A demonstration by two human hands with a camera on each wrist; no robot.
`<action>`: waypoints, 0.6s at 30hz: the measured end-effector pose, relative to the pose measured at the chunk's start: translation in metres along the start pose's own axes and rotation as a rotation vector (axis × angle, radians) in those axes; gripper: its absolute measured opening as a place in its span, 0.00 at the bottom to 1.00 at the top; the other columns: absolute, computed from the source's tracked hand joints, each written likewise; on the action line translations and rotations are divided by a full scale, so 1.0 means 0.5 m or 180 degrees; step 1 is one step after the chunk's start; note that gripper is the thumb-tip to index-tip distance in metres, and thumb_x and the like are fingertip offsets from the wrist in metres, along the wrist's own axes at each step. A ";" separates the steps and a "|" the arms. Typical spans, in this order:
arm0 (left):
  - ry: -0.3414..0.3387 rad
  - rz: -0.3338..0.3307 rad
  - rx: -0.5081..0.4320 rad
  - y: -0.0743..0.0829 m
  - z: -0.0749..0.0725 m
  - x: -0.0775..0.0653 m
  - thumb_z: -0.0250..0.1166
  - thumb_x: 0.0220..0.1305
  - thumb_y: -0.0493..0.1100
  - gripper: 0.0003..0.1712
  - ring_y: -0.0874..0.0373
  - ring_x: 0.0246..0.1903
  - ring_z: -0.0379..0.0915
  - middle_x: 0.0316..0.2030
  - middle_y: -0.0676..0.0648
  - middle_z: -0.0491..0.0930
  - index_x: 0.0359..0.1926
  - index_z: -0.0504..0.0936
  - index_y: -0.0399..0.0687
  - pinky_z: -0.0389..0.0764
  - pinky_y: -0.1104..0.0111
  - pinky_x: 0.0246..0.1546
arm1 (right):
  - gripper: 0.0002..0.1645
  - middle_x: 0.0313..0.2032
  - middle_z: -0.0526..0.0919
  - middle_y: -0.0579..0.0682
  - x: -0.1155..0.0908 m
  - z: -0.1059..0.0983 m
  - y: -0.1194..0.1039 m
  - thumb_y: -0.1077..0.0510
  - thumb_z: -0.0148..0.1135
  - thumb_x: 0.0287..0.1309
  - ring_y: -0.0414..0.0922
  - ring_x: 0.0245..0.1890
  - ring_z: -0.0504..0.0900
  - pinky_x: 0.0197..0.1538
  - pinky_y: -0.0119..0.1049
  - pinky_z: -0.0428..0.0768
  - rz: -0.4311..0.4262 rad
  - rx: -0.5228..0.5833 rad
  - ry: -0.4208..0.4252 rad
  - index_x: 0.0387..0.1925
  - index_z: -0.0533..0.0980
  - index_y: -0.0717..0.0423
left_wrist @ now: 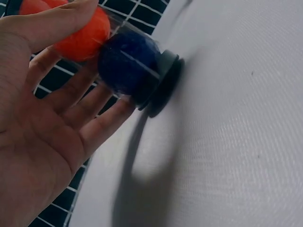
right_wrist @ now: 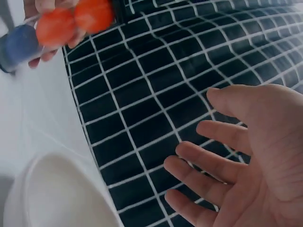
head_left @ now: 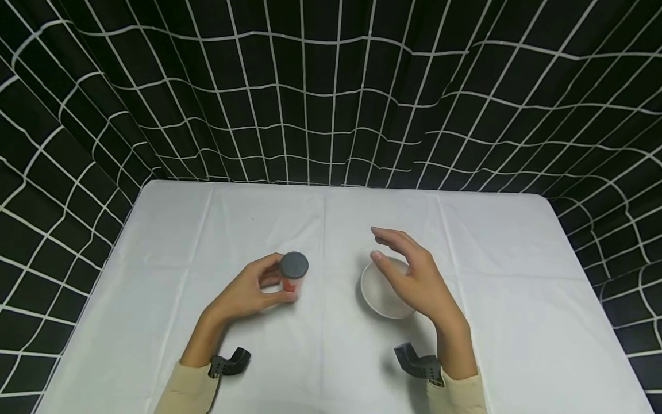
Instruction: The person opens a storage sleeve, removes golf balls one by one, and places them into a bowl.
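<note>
My left hand (head_left: 253,294) grips a clear tube (head_left: 294,266) between thumb and fingers. Its grey round cap faces up in the head view. Inside the tube, the left wrist view shows a dark blue ball (left_wrist: 127,61) at the lower end and orange balls (left_wrist: 87,38) above it. That lower end has a dark base (left_wrist: 165,85) close to the cloth; whether it touches, I cannot tell. My right hand (head_left: 420,279) is held over a white bowl (head_left: 380,296), fingers extended and holding nothing. It hides the bowl's right side in the head view.
A white cloth (head_left: 248,218) covers the table under both hands. Black netting-patterned curtains (head_left: 320,103) with white grid lines stand behind the table and along both sides. A dark wrist mount (head_left: 230,363) sits on the left wrist, and a similar mount (head_left: 416,363) on the right.
</note>
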State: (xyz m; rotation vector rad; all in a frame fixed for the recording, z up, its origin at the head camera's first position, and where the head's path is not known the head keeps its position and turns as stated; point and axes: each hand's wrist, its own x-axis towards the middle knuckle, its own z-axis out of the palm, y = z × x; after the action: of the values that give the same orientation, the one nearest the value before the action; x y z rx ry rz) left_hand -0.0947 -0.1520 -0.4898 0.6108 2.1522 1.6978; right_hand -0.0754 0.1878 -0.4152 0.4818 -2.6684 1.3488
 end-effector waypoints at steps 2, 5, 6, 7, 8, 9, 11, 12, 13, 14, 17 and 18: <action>0.0051 0.0050 0.0062 0.005 0.000 -0.001 0.81 0.57 0.36 0.28 0.58 0.46 0.86 0.40 0.48 0.84 0.56 0.81 0.51 0.84 0.70 0.61 | 0.25 0.65 0.83 0.47 -0.001 0.007 -0.012 0.56 0.65 0.74 0.47 0.66 0.82 0.72 0.35 0.75 -0.0066 0.0081 -0.0008 0.69 0.77 0.50; 0.0135 0.0146 0.0223 0.012 0.001 -0.001 0.81 0.57 0.37 0.29 0.59 0.48 0.83 0.44 0.51 0.85 0.58 0.82 0.54 0.83 0.68 0.62 | 0.25 0.64 0.83 0.47 -0.003 0.018 -0.029 0.59 0.66 0.72 0.46 0.65 0.83 0.71 0.29 0.75 -0.0180 0.0242 -0.0033 0.68 0.78 0.50; 0.0162 0.0169 0.0283 0.015 0.002 -0.002 0.81 0.58 0.38 0.29 0.59 0.50 0.83 0.46 0.52 0.86 0.59 0.82 0.55 0.83 0.68 0.63 | 0.25 0.64 0.84 0.47 -0.004 0.021 -0.035 0.60 0.67 0.71 0.46 0.64 0.84 0.71 0.29 0.76 -0.0221 0.0302 -0.0046 0.68 0.78 0.50; 0.0177 0.0192 0.0341 0.019 0.001 -0.003 0.81 0.58 0.39 0.30 0.59 0.51 0.83 0.48 0.52 0.86 0.60 0.82 0.55 0.83 0.66 0.62 | 0.25 0.64 0.83 0.47 -0.005 0.025 -0.040 0.61 0.67 0.71 0.46 0.63 0.84 0.70 0.29 0.77 -0.0263 0.0364 -0.0061 0.67 0.78 0.50; 0.0195 0.0208 0.0396 0.023 0.001 -0.003 0.82 0.58 0.40 0.30 0.59 0.52 0.83 0.50 0.52 0.86 0.61 0.82 0.56 0.84 0.65 0.62 | 0.26 0.63 0.83 0.47 -0.006 0.028 -0.046 0.62 0.68 0.70 0.46 0.63 0.84 0.70 0.29 0.78 -0.0301 0.0418 -0.0069 0.67 0.78 0.50; 0.0208 0.0224 0.0452 0.027 0.000 -0.004 0.82 0.58 0.41 0.30 0.59 0.53 0.83 0.52 0.52 0.86 0.61 0.83 0.55 0.84 0.64 0.62 | 0.26 0.63 0.83 0.47 -0.006 0.031 -0.051 0.62 0.68 0.69 0.46 0.62 0.84 0.69 0.30 0.78 -0.0331 0.0477 -0.0073 0.67 0.78 0.51; 0.0248 0.0257 0.0598 0.036 -0.001 -0.006 0.82 0.58 0.43 0.30 0.59 0.53 0.83 0.53 0.53 0.87 0.61 0.83 0.56 0.85 0.61 0.61 | 0.27 0.63 0.83 0.47 -0.007 0.037 -0.061 0.63 0.69 0.68 0.45 0.61 0.84 0.68 0.32 0.80 -0.0375 0.0558 -0.0070 0.66 0.79 0.50; 0.0278 0.0282 0.0680 0.041 -0.001 -0.007 0.82 0.58 0.44 0.30 0.59 0.54 0.83 0.54 0.53 0.87 0.61 0.84 0.57 0.86 0.60 0.61 | 0.27 0.62 0.83 0.46 -0.008 0.040 -0.066 0.63 0.70 0.67 0.44 0.61 0.84 0.67 0.32 0.81 -0.0386 0.0572 -0.0067 0.66 0.79 0.50; 0.0317 0.0316 0.0779 0.045 -0.001 -0.008 0.83 0.57 0.44 0.30 0.59 0.54 0.83 0.54 0.53 0.87 0.61 0.84 0.57 0.86 0.58 0.61 | 0.28 0.62 0.83 0.46 -0.007 0.043 -0.070 0.63 0.71 0.66 0.43 0.61 0.84 0.66 0.33 0.82 -0.0397 0.0580 -0.0069 0.66 0.79 0.50; 0.0363 0.0340 0.0875 0.050 -0.002 -0.009 0.83 0.56 0.45 0.31 0.59 0.54 0.83 0.54 0.54 0.87 0.61 0.85 0.58 0.86 0.58 0.61 | 0.28 0.62 0.83 0.46 -0.007 0.046 -0.075 0.63 0.72 0.65 0.42 0.60 0.84 0.65 0.33 0.83 -0.0395 0.0583 -0.0067 0.66 0.79 0.49; 0.0486 0.0439 0.1147 0.062 -0.003 -0.012 0.84 0.54 0.47 0.32 0.60 0.54 0.83 0.54 0.56 0.87 0.61 0.86 0.62 0.85 0.56 0.60 | 0.29 0.60 0.84 0.46 -0.007 0.058 -0.083 0.63 0.74 0.63 0.41 0.58 0.84 0.58 0.35 0.87 -0.0400 0.0597 -0.0074 0.65 0.80 0.48; 0.0515 0.0483 0.1223 0.065 -0.002 -0.012 0.84 0.54 0.47 0.32 0.59 0.54 0.83 0.54 0.56 0.87 0.61 0.86 0.63 0.84 0.57 0.60 | 0.29 0.59 0.84 0.46 -0.006 0.062 -0.085 0.62 0.75 0.62 0.41 0.58 0.83 0.57 0.36 0.88 -0.0405 0.0590 -0.0077 0.64 0.80 0.48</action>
State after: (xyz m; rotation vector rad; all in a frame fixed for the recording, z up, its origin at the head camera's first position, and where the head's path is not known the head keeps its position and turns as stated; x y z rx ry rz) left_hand -0.0861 -0.1497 -0.4578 0.7771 2.6382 1.4537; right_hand -0.0569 0.1399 -0.4020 0.6794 -2.4943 1.5677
